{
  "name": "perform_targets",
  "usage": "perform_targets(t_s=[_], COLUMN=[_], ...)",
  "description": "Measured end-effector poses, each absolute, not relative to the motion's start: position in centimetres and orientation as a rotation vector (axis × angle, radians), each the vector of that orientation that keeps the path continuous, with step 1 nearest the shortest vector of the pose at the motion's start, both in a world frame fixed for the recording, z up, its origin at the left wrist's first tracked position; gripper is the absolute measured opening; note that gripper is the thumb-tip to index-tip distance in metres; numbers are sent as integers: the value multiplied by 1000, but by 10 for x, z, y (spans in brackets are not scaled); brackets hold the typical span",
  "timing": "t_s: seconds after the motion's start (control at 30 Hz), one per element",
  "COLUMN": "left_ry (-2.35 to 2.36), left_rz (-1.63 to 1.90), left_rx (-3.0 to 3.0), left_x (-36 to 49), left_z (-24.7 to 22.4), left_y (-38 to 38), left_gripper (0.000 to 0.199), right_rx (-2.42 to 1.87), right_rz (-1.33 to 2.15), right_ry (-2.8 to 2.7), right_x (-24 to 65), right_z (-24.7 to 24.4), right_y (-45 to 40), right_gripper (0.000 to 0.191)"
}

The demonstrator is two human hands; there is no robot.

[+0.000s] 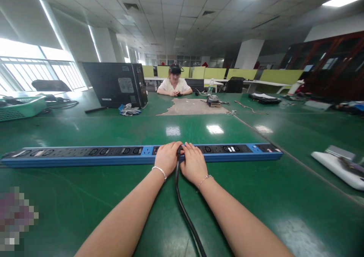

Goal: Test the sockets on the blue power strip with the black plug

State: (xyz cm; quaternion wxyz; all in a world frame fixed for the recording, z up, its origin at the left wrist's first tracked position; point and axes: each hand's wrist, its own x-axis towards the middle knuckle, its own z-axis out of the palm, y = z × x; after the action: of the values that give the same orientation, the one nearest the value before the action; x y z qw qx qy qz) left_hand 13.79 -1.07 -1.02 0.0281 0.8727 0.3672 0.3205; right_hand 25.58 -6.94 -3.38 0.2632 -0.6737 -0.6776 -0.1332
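Note:
A long blue power strip [85,161] with black socket panels lies across the green table in front of me. My left hand [168,157] rests over its middle, fingers curled across the top and towards the far side. Close beside it, my right hand [194,162] is bent over the same strip. Between the two hands a thick black power cord [180,196] meets the strip and runs back towards me. The cord's end is mostly covered by my fingers, so how it joins the strip cannot be made out.
Beyond the strip stand a black computer case [113,84], gloves [129,110] and a green basket [25,107]. A person [174,84] sits across the table. A metal device [212,101] lies near a bare brown patch [190,107]. White equipment [338,168] is at right.

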Motion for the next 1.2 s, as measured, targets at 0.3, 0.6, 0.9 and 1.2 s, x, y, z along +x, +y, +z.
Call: perform_targets(t_s=[0.3,0.6,0.9,1.2], left_ry=[1114,1451,1340,1363], left_rz=[1492,1137,919,920], left_rx=[2247,2143,2447,2674], left_x=[128,29,27,31], left_z=[-6,7,-7,-17], left_y=[8,40,34,28], left_gripper=[30,33,34,31], right_rx=[-1820,-1830,-1838,-1851], right_rz=[-387,-375,-372,-381], right_ry=[-1869,-1848,-1849,-1852], right_x=[258,256,257,257], right_z=[-35,-35,-34,-33], right_y=[-70,-70,-70,-70], right_gripper=[53,55,55,54])
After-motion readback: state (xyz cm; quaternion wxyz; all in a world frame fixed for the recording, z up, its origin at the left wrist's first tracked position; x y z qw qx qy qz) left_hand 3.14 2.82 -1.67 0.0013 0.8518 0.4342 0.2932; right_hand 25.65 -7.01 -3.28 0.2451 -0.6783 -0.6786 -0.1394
